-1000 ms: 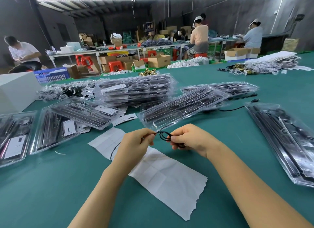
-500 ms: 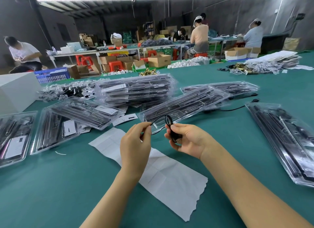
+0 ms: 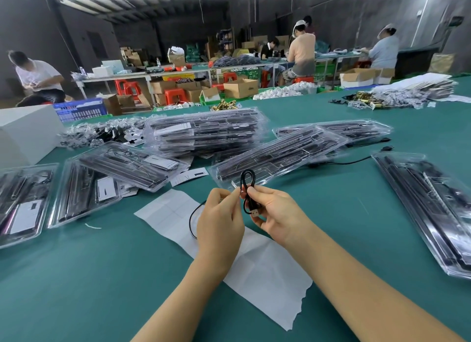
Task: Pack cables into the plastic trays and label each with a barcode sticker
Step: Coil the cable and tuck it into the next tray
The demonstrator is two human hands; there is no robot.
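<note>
Black and thin, the cable (image 3: 245, 189) is held up above the green table (image 3: 344, 219) between both hands, folded into a small coil whose top loop stands just in front of the nearest clear plastic tray (image 3: 277, 155). The right hand (image 3: 277, 214) pinches the coil between thumb and curled fingers, and the cable's USB plug (image 3: 254, 212) hangs against its palm. The left hand (image 3: 220, 222) touches the coil from the other side, its fingertips closed on the cable; a loose length of cable curves down from it over the white paper sheet (image 3: 265, 273) lying flat on the table under both wrists.

Beyond the hands, that nearest tray lies tilted across another tray (image 3: 356, 129), with a second black cable (image 3: 356, 160) trailing on the table beside them. A tall stack of filled trays (image 3: 204, 132) sits behind, and more trays lie to the left (image 3: 127, 163) (image 3: 81, 194) (image 3: 20, 204), some bearing white labels. 1 long tray (image 3: 433, 209) runs along the right edge. A heap of small bagged parts (image 3: 102, 135) lies left of the stack, next to a white box (image 3: 25, 135). Further off, brass parts (image 3: 364, 103) and bags are piled on the table's far right.

In the background several people sit or stand at another long workbench (image 3: 178, 70), with cardboard boxes (image 3: 240, 88) and red stools (image 3: 175, 96) underneath.
</note>
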